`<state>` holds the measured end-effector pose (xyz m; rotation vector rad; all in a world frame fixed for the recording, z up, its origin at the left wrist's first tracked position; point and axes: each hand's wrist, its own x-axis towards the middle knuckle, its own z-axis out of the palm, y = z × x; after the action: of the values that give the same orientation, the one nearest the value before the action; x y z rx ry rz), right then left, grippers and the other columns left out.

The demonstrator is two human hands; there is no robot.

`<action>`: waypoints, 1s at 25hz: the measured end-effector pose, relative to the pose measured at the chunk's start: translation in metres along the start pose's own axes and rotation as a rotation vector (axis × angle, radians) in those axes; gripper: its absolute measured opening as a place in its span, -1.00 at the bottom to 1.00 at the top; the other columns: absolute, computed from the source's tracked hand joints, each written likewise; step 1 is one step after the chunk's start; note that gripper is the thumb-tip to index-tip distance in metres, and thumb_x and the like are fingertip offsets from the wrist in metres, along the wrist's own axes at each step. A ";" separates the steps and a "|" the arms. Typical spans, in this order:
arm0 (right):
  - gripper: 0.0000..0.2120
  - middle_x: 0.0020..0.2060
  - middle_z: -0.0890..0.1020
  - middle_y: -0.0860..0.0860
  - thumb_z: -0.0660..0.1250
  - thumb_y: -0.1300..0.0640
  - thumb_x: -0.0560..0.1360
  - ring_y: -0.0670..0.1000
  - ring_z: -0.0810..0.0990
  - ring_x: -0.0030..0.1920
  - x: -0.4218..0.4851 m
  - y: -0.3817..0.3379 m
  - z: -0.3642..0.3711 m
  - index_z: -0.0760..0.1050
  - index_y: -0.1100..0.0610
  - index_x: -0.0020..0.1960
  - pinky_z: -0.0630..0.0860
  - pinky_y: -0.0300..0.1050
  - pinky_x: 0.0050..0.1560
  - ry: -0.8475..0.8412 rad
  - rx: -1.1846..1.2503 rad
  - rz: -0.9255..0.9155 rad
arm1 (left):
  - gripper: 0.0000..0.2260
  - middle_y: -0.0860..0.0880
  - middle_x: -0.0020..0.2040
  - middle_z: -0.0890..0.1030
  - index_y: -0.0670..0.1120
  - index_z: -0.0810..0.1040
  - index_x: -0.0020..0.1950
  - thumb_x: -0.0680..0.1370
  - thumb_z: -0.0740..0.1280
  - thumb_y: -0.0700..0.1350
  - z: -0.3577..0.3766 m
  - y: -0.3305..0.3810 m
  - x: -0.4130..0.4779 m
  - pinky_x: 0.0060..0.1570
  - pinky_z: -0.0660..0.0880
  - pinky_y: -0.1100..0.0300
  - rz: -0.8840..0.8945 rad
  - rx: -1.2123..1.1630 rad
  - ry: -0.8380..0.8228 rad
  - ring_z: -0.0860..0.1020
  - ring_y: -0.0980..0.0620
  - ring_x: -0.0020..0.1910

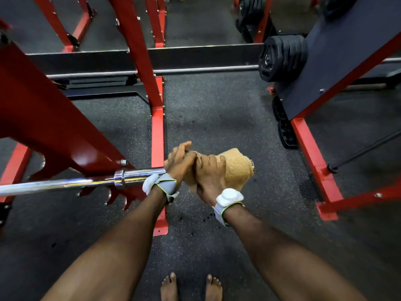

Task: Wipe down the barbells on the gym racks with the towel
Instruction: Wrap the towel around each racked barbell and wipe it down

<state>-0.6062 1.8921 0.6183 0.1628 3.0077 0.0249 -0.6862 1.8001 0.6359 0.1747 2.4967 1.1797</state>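
Head view shows the left hand (180,165) and right hand (210,173) side by side, fingers curled round the tan towel (237,168) wrapped over the end of the chrome barbell (86,182).

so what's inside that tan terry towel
The shiny chrome barbell sleeve runs into the towel; its tip peeks out the far end. The rest is hidden under cloth, left hand and right hand.

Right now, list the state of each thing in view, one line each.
barbell, horizontal on the red rack, near sleeve without plates.
towel, wrapped round that sleeve's end.
left hand, grips the towel.
right hand, grips the towel.
far barbell, loaded with black plates.
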 end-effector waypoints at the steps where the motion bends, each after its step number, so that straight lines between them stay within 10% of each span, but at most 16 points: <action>1: -0.31 -0.05 0.51 0.04 0.51 0.04 0.08 0.12 0.48 -0.08 0.004 0.001 0.006 0.36 0.13 0.15 0.30 0.09 0.06 0.082 -0.017 -0.033 | -0.43 0.06 0.34 0.47 0.19 0.41 0.37 0.37 0.13 0.23 0.002 -0.001 0.001 0.41 0.18 0.02 0.003 0.018 0.020 0.38 0.03 0.37; 6: -0.40 -0.09 0.52 0.04 0.41 -0.01 0.21 0.13 0.49 -0.15 0.018 0.057 0.009 0.43 0.12 0.21 0.32 0.03 -0.18 0.262 -0.091 -0.322 | -0.22 0.03 0.34 0.45 0.16 0.40 0.40 0.22 0.03 0.37 -0.003 -0.004 0.000 0.38 0.17 0.07 0.039 0.023 -0.004 0.39 0.01 0.36; 15: -0.44 -0.13 0.57 -0.04 0.55 -0.24 0.19 0.10 0.57 -0.08 0.043 0.102 -0.027 0.43 -0.02 0.04 0.26 -0.10 -0.18 -0.308 0.194 -0.182 | -0.28 0.05 0.34 0.49 0.16 0.39 0.40 0.28 0.05 0.37 -0.001 0.001 -0.004 0.36 0.23 0.06 0.065 0.203 -0.018 0.42 0.00 0.34; 25: -0.47 -0.12 0.55 0.00 0.45 -0.15 0.17 0.12 0.52 -0.14 0.018 0.075 0.005 0.47 0.03 0.07 0.32 0.01 -0.18 0.173 -0.050 -0.276 | -0.50 0.22 0.13 0.55 0.25 0.49 0.23 0.34 0.16 0.34 -0.001 0.001 -0.003 0.32 0.16 0.16 0.004 -0.055 -0.019 0.41 0.18 0.26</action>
<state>-0.6154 1.9682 0.6132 -0.2740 3.1677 0.0906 -0.6834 1.7994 0.6383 0.1761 2.4455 1.2411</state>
